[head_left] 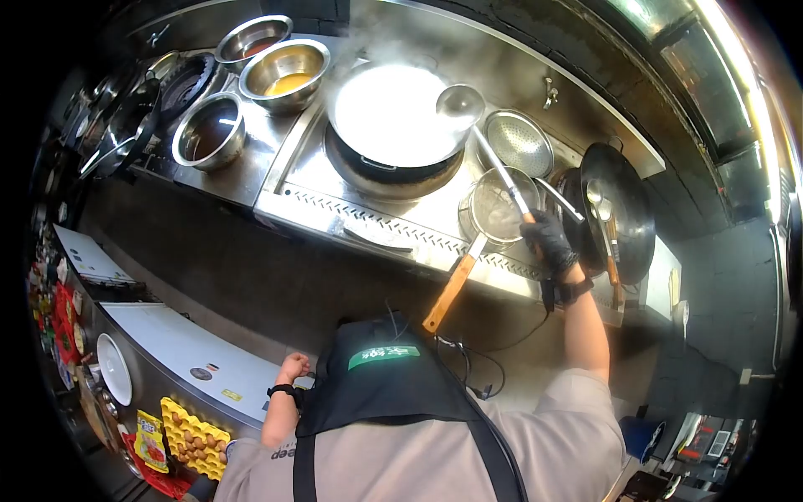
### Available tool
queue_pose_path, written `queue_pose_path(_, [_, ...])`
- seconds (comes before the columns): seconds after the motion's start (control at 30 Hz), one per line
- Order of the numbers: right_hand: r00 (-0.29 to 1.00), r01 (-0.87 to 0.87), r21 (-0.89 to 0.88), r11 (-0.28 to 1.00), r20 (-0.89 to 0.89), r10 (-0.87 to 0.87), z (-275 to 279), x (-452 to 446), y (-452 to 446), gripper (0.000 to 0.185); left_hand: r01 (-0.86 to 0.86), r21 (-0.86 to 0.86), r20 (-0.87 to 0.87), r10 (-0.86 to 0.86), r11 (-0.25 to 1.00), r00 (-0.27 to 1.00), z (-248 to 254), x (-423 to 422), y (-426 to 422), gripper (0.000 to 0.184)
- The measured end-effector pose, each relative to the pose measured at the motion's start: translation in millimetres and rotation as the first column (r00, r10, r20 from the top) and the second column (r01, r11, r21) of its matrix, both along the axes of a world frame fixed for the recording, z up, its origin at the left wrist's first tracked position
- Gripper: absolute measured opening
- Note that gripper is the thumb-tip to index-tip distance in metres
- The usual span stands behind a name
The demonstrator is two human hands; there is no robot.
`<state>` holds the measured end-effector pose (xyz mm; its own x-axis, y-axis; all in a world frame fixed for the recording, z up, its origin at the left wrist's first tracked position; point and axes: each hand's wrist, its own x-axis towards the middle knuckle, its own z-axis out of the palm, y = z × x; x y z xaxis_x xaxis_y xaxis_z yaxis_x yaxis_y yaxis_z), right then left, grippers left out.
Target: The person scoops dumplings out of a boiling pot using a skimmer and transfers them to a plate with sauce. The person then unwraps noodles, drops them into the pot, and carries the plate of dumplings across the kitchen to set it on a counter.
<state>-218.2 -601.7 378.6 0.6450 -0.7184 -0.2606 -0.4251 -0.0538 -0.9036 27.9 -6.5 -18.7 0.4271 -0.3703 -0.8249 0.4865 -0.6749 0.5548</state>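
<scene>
My right hand [548, 240], in a black glove, is closed around the handle of a long metal ladle [459, 107]. The ladle's bowl is over the right side of a large wok [381, 164] on the stove. Steam rises from the wok, and its inside is glaring white, so the contents cannot be made out. Below the ladle handle, a strainer with a wooden handle [452, 289] rests on a round pot [495, 205]. Down by my side, my left hand [294, 367] is bare, its fingers curled and nothing visible in them.
A perforated metal colander [520, 142] sits right of the wok. Farther right, a black wok [633, 209] holds several utensils. Metal bowls with yellow liquid [287, 74], dark liquid [207, 132] and reddish liquid [253, 39] stand left. Behind me are a white-topped counter [167, 330] and an egg tray [194, 437].
</scene>
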Motion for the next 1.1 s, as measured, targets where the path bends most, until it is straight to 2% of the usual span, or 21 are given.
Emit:
queue_pose_path(0.03, [1.0,0.009,0.107,0.994,0.021,-0.012,0,-2,8,0.028,-0.008,-0.015,-0.015,0.008,1.0,1.0,0,0,-1,0.014])
queue_pose_path(0.17, [0.997,-0.023,0.142,0.99,0.075,0.013,-27,-8,15,0.022,-0.006,-0.009,-0.014,0.006,1.0,1.0,-3,0,-2,0.015])
queue_pose_path(0.27, [0.999,-0.028,0.18,0.983,0.023,0.025,-35,-11,20,0.022,0.004,0.01,0.007,-0.004,1.0,1.0,0,-2,-6,0.015])
queue_pose_path(0.33, [0.997,-0.062,0.199,0.978,0.057,0.052,-24,-6,34,0.008,0.013,0.016,0.014,-0.013,1.0,1.0,0,-2,-5,0.015])
queue_pose_path(0.4, [0.999,-0.041,0.193,0.98,0.025,0.037,-31,-2,32,0.008,0.021,0.022,0.021,-0.021,1.0,1.0,6,-3,-6,0.015])
queue_pose_path(0.47, [0.998,-0.065,0.223,0.973,0.03,0.06,-37,0,32,0.017,0.041,0.037,0.043,-0.042,0.998,0.998,16,-4,-7,0.015])
queue_pose_path(0.8, [0.996,-0.094,0.285,0.954,0.017,0.093,-34,7,41,0.023,-0.015,0.012,0.003,0.015,1.0,1.0,22,-16,9,0.013])
queue_pose_path(0.9, [0.991,-0.126,0.326,0.937,0.004,0.132,-37,6,41,0.026,0.016,0.045,0.029,-0.017,0.999,0.999,23,-18,13,0.012])
queue_pose_path(1.1, [0.988,-0.157,0.386,0.909,0.063,0.144,-29,6,45,0.031,-0.028,0.052,0.015,0.028,0.998,0.999,21,-24,16,0.012])
